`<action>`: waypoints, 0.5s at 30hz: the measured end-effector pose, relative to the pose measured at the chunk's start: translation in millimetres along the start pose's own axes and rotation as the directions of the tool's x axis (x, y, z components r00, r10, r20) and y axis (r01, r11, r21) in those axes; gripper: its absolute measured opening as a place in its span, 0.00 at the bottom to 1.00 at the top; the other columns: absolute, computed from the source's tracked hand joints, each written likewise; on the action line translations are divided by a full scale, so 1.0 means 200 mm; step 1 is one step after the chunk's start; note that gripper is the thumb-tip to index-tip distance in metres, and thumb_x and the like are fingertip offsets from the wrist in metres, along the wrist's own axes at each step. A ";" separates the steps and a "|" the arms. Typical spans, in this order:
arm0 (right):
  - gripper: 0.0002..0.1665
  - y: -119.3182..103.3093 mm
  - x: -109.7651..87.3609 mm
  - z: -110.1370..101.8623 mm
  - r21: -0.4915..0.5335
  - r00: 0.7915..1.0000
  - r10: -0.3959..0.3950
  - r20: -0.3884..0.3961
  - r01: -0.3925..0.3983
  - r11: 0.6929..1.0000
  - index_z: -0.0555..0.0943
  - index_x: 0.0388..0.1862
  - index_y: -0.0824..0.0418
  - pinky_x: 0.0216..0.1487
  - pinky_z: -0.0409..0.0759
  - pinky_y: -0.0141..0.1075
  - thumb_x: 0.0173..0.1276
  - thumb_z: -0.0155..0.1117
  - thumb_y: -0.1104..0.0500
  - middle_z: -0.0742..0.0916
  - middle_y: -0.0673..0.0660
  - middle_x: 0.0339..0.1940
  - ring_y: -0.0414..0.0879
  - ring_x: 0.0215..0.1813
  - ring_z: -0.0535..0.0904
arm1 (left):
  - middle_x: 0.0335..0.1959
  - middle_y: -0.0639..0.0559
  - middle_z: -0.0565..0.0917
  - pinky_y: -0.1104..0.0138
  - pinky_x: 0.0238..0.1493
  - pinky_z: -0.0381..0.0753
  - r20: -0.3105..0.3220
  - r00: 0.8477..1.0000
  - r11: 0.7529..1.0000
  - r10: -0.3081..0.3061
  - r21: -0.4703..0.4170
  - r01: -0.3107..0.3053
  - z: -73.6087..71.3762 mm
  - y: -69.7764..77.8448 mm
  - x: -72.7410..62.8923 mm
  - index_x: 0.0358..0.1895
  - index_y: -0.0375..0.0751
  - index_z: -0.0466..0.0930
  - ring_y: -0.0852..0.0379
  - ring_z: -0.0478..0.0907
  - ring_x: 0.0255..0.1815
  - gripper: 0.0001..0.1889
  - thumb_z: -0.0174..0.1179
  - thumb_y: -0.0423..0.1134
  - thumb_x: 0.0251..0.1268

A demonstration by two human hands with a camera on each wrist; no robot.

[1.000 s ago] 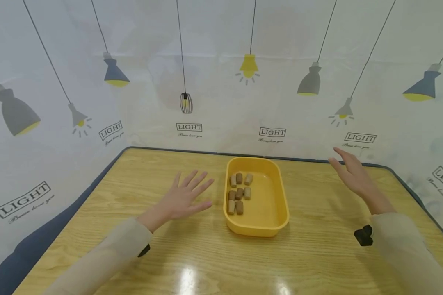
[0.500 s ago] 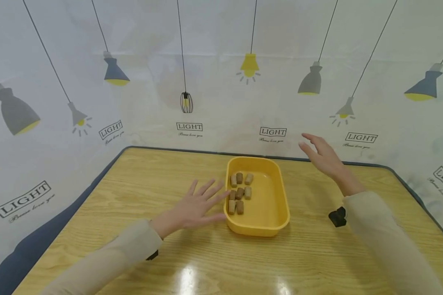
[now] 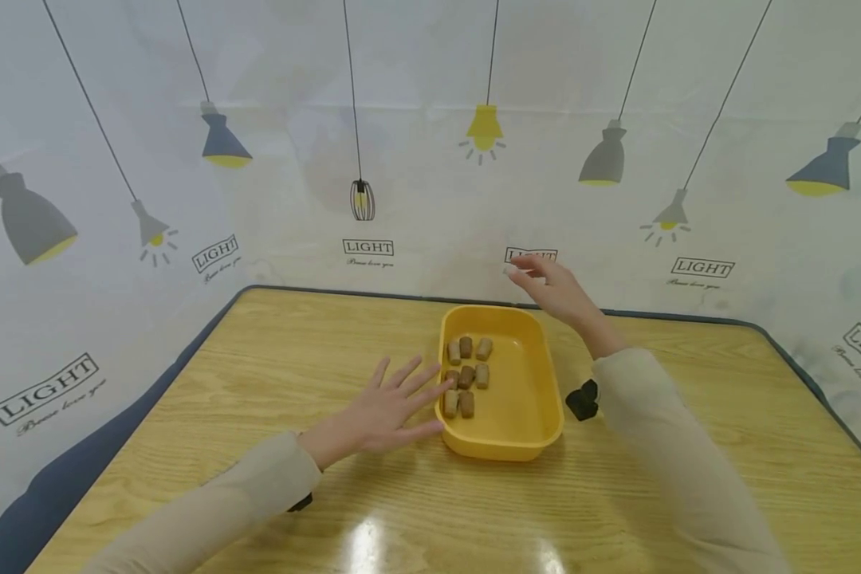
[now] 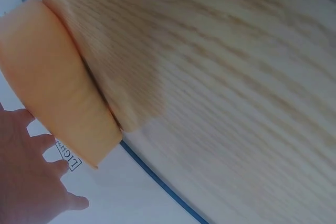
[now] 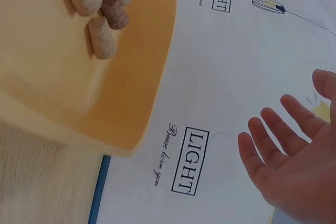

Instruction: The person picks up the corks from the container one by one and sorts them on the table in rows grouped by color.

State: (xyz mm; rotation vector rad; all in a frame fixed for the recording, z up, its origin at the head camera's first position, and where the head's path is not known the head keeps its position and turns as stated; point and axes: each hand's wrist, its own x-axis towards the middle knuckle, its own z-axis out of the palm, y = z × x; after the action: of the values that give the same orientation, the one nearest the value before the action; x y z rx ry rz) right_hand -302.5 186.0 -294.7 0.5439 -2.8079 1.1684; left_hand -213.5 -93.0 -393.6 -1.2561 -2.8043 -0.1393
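Note:
A yellow plastic bin (image 3: 520,399) stands on the table with several cork stoppers, light and darker brown, gathered along its left side. One pale cork (image 3: 482,376) lies nearest the bin's middle; the right wrist view shows a pale cork (image 5: 101,38) close up. My left hand (image 3: 376,413) is spread, palm down, its fingertips overlapping the bin's left rim in the head view. Over the far right corner of the bin, my right hand (image 3: 565,301) hovers with relaxed, slightly bent fingers and holds nothing. Its palm and fingers (image 5: 270,140) show in the right wrist view.
The wooden table (image 3: 316,335) has a dark blue edge. A pale backdrop (image 3: 430,159) printed with hanging lamps rises behind and at both sides. A black device (image 3: 583,400) sits under the right wrist.
My right hand has moved left from the table's right side to the bin's far right corner. My left hand has shifted right to the bin's left rim. The corks have stayed put.

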 end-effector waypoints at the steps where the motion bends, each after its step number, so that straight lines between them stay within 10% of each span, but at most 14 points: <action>1: 0.29 -0.01 0.01 0.02 0.008 1.000 0.006 0.006 -0.006 1.000 0.65 0.61 0.62 0.55 0.62 0.50 0.68 0.46 0.46 0.71 0.61 0.58 0.55 0.57 0.64 | 0.69 0.51 0.46 0.43 0.58 0.34 0.002 1.000 1.000 -0.003 -0.001 0.003 0.00 0.00 0.00 0.69 0.55 0.48 0.48 0.38 0.68 0.33 0.26 0.65 0.63; 15: 0.23 -0.03 0.13 0.26 0.056 0.997 0.080 0.015 -0.080 0.995 0.71 0.56 0.62 0.50 0.68 0.44 0.68 0.48 0.50 0.75 0.59 0.53 0.52 0.53 0.69 | 0.69 0.50 0.46 0.44 0.59 0.37 -0.002 1.000 1.000 -0.016 0.009 0.016 0.04 0.00 0.01 0.69 0.54 0.47 0.48 0.41 0.68 0.34 0.22 0.66 0.63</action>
State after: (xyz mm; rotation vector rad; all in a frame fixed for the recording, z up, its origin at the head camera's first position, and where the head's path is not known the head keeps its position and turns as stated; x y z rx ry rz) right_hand -320.8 138.9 -322.6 0.4477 -2.8392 1.2669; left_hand -216.0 -90.6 -402.1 -1.2321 -2.8107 -0.1283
